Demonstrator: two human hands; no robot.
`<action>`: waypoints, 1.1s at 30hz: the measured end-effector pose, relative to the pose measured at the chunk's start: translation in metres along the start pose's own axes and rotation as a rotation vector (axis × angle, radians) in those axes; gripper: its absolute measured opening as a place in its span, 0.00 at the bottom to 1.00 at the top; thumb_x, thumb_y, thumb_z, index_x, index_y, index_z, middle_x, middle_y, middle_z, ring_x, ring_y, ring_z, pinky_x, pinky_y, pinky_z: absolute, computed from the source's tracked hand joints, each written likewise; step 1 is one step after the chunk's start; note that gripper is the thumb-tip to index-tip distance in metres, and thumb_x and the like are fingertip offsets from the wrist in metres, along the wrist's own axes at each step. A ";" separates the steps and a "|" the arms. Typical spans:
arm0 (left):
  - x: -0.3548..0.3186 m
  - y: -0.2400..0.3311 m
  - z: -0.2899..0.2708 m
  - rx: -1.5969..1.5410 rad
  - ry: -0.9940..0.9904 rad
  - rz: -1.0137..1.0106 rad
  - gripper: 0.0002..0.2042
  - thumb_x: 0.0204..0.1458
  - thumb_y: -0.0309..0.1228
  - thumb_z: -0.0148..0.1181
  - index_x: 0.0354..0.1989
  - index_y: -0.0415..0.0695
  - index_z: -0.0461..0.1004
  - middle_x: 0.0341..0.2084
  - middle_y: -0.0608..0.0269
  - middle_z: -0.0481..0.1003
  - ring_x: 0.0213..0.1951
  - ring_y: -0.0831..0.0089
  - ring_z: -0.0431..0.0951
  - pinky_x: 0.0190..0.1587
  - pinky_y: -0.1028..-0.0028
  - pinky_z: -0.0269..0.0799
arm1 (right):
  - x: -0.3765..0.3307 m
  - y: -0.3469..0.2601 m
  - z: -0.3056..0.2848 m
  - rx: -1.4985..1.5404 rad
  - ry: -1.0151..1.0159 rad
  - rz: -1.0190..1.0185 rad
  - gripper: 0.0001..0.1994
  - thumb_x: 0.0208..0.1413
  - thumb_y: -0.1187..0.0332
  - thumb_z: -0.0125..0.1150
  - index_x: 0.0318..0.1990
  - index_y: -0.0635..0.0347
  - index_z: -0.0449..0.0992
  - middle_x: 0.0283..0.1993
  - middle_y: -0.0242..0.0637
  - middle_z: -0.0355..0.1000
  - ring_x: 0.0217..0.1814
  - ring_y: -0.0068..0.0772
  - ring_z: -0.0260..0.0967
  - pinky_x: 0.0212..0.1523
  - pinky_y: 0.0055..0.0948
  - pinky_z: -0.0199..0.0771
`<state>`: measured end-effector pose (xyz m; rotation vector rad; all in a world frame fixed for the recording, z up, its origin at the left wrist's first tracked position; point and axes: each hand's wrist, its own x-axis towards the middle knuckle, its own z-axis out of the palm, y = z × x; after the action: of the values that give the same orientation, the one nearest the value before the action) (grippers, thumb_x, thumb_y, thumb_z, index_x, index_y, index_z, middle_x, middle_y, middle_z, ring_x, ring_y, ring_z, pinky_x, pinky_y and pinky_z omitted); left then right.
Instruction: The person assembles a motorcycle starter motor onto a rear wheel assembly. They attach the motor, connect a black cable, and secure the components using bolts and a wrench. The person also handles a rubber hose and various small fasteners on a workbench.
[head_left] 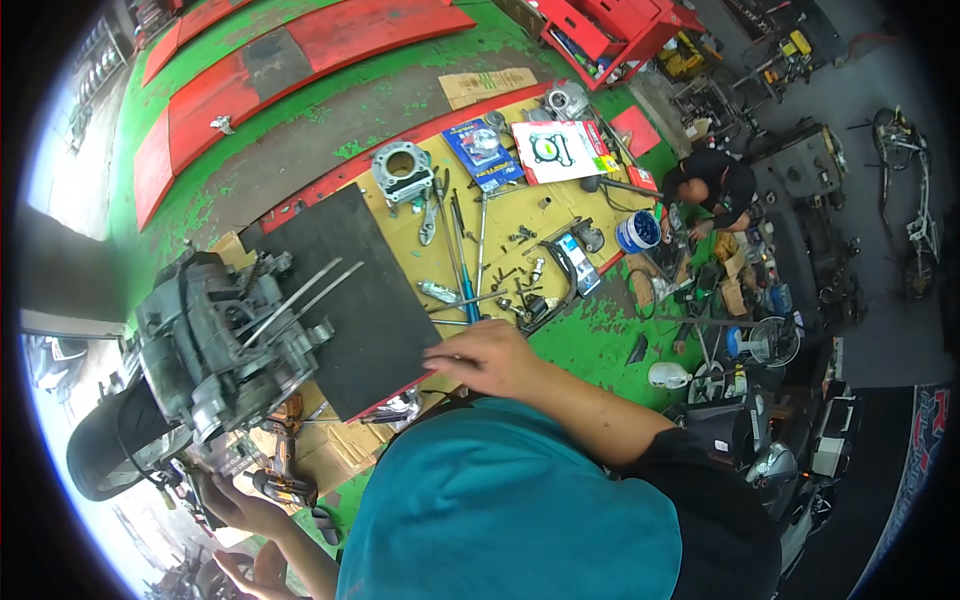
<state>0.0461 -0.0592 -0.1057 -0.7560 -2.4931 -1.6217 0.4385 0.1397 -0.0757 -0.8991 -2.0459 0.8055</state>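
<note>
My right hand [492, 358] is at the near right edge of a black mat [375, 290], fingers stretched out to the left, with nothing visible in them. Low at the left, my left hand [238, 506] reaches under a grey engine [215, 340]; its fingers look extended and apart, though whether they touch the engine is unclear. Two long studs [305, 300] stick out from the engine across the mat. Another hand [255, 572] shows just below my left one; whose it is, I cannot tell. Between my arms lies an orange and black power drill [285, 450].
A cylinder block [403, 168], blue packet [480, 152], gasket pack [560, 150], blue-handled tool [468, 295] and several bolts lie on the cardboard-covered bench. A blue tub [638, 232] stands at its right edge. Another person [722, 188] crouches beyond; a red tool cart [610, 35] stands behind.
</note>
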 end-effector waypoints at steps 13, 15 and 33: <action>-0.161 0.124 0.127 -0.178 -0.507 0.437 0.16 0.55 0.17 0.65 0.50 0.39 0.71 0.50 0.53 0.71 0.43 0.65 0.77 0.47 0.65 0.76 | -0.145 0.261 -0.111 -0.375 -0.053 0.548 0.16 0.60 0.57 0.69 0.29 0.61 0.78 0.21 0.42 0.68 0.25 0.48 0.70 0.29 0.44 0.68; -0.187 0.156 0.166 -0.165 -0.704 0.290 0.17 0.52 0.18 0.68 0.51 0.37 0.73 0.49 0.50 0.73 0.43 0.64 0.79 0.46 0.64 0.77 | -0.125 0.266 -0.112 -0.330 -0.149 0.487 0.11 0.56 0.61 0.70 0.37 0.57 0.79 0.37 0.41 0.75 0.44 0.49 0.73 0.47 0.47 0.70; -0.297 0.145 0.341 0.379 -1.519 0.535 0.36 0.50 0.35 0.72 0.69 0.42 0.66 0.67 0.45 0.67 0.70 0.46 0.64 0.73 0.54 0.60 | -0.144 0.273 -0.175 -0.399 0.019 0.384 0.14 0.53 0.66 0.70 0.48 0.53 0.80 0.52 0.39 0.71 0.57 0.49 0.66 0.60 0.49 0.64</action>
<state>0.4385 0.1786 -0.2290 -2.9451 -2.5060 -0.1891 0.7392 0.2188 -0.2474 -1.5494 -2.0821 0.5829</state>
